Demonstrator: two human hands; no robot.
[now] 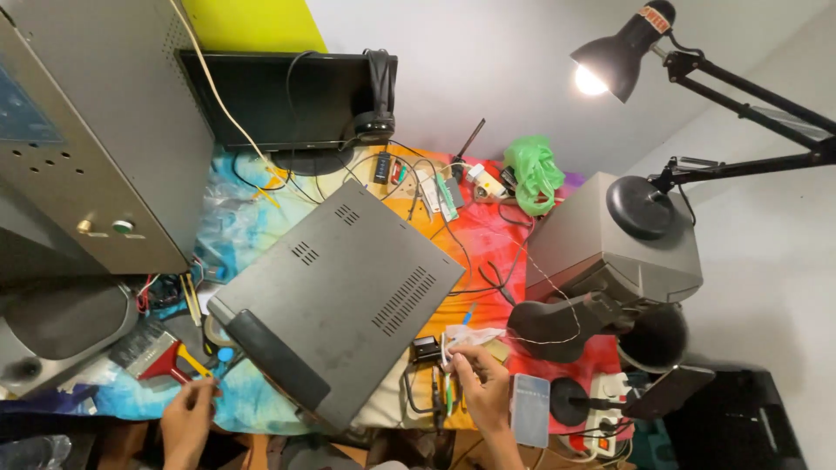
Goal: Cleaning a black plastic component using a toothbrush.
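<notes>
A dark grey laptop lies upside down in the middle of the table, its vented base facing up. My right hand is just off its right front corner, fingers pinched on a small clear plastic bag. My left hand rests at the table's front left edge, near a red-handled tool and a yellow-handled tool; whether it holds something I cannot tell. A small black part sits beside the laptop's corner.
A colourful cloth covers the table. A black monitor with headphones stands at the back. A grey metal cabinet is at left, a grey box and lit desk lamp at right. Cables, a green bag, a phone.
</notes>
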